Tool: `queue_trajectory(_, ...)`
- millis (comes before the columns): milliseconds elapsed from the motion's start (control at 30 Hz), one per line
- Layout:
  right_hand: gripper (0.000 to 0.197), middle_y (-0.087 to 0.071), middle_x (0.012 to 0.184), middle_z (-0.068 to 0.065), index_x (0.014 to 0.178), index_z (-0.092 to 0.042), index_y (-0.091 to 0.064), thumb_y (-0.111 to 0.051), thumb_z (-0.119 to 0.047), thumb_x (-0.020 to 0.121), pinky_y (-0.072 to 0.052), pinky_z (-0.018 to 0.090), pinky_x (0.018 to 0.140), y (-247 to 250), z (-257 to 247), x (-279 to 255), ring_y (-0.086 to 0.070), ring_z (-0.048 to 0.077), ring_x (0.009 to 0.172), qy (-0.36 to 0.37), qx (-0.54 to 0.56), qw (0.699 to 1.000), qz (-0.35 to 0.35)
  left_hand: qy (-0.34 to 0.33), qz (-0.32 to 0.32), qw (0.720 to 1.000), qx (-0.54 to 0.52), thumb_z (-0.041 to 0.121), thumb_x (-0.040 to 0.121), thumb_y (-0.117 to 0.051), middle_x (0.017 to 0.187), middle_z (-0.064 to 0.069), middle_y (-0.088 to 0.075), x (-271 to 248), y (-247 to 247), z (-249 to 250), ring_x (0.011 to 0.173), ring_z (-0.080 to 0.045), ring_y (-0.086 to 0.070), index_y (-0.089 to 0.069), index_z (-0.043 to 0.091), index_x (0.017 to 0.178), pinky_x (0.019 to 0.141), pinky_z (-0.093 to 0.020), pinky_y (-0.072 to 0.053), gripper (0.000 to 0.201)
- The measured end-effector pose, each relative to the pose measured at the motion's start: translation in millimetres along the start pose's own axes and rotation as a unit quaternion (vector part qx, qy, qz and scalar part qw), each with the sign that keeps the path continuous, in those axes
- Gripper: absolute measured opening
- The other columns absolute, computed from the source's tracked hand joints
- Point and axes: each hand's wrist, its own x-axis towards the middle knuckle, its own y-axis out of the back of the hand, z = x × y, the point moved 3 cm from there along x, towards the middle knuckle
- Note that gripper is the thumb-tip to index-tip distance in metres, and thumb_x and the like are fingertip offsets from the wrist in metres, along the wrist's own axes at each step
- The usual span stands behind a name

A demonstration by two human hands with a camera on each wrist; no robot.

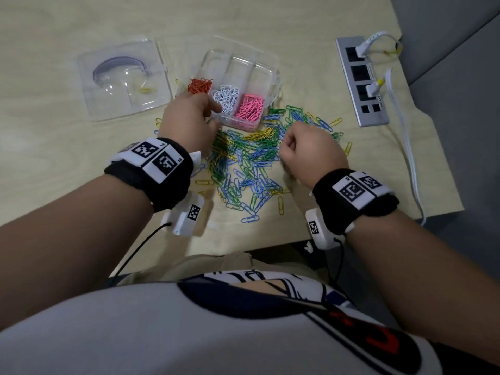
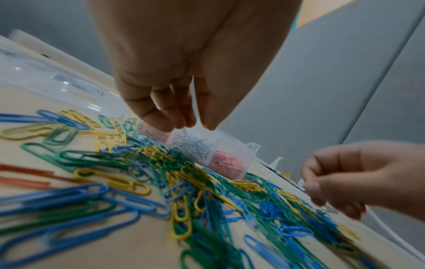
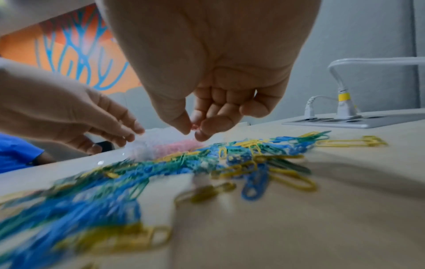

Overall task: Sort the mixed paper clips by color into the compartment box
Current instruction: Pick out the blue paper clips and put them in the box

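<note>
Sorting looks maybe halfway done, going by what's in the compartment box (image 1: 238, 85) at upper centre of the head view. Three near compartments are filled: orange-red clips (image 1: 199, 85) on the left, white clips (image 1: 226, 96) in the middle, pink clips (image 1: 250, 106) on the right. The far row looks empty, though the clear plastic makes that hard to call.

What's left is the big loose pile (image 1: 243, 163) on the desk (image 1: 311, 77), just below the box: blue, green and yellow all tangled, a few yellow strays at the edges. The left wrist view also shows a couple of orange-red ones lying at its left edge.

The left hand (image 1: 189, 117) sits over the box's near-left corner, fingers bunched pointing down above the white section; can't tell if it's holding anything. The right hand (image 3: 195, 127) has its grip pinched, thumb to fingertip, on what looks like a small reddish-pink clip (image 3: 195, 126), so probably still fishing out stragglers before tackling the three remaining colours.
</note>
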Motion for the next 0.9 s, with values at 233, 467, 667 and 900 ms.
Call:
queue_trajectory(233, 0.01, -0.069, 0.093, 0.0, 0.093, -0.021, -0.068, -0.06, -0.024, 0.09, -0.05, 0.034, 0.08, 26, -31, 42, -0.062, 0.018, 0.086, 0.037, 0.129, 0.984, 0.116, 0.007, 0.001, 1.0, -0.013, 0.017, 0.087, -0.062, 0.102, 0.0, -0.071, 2, 6, 7, 0.096, -0.018, -0.064, -0.073, 0.022, 0.103, 0.086, -0.021, -0.043, 0.02)
queue_trajectory(467, 0.026, -0.062, 0.113, 0.005, 0.112, -0.025, -0.067, -0.052, -0.018, 0.092, -0.041, 0.028, 0.091, 22, -30, 47, -0.058, 0.021, 0.102, 0.05, 0.089, 0.994, 0.033, 0.036, -0.052, 0.997, -0.042, 0.018, 0.089, -0.06, 0.09, 0.004, -0.064, -2, 18, -1, 0.087, -0.015, -0.06, -0.071, 0.022, 0.106, 0.079, -0.023, -0.043, 0.021)
queue_trajectory(667, 0.043, -0.037, 0.141, 0.016, 0.135, -0.016, -0.048, -0.044, -0.009, 0.093, -0.035, 0.042, 0.106, 22, 39, 35, -0.04, 0.037, 0.128, -0.169, 0.006, 0.986, 0.012, 0.118, -0.043, 0.991, 0.04, 0.017, 0.086, -0.055, 0.129, -0.016, -0.051, -8, 30, -48, 0.113, -0.034, -0.053, -0.065, 0.022, 0.119, 0.098, -0.036, -0.04, 0.035)
queue_trajectory(900, 0.054, -0.02, 0.159, 0.013, 0.152, -0.011, -0.025, -0.038, -0.022, 0.101, -0.018, 0.039, 0.119, -5, 41, 36, -0.018, 0.026, 0.147, -0.082, -0.004, 0.991, -0.108, 0.094, -0.097, 0.99, 0.037, 0.015, 0.092, -0.049, 0.148, -0.011, -0.038, -3, 26, -46, 0.132, -0.029, -0.041, -0.042, 0.019, 0.144, 0.11, -0.035, -0.032, 0.053)
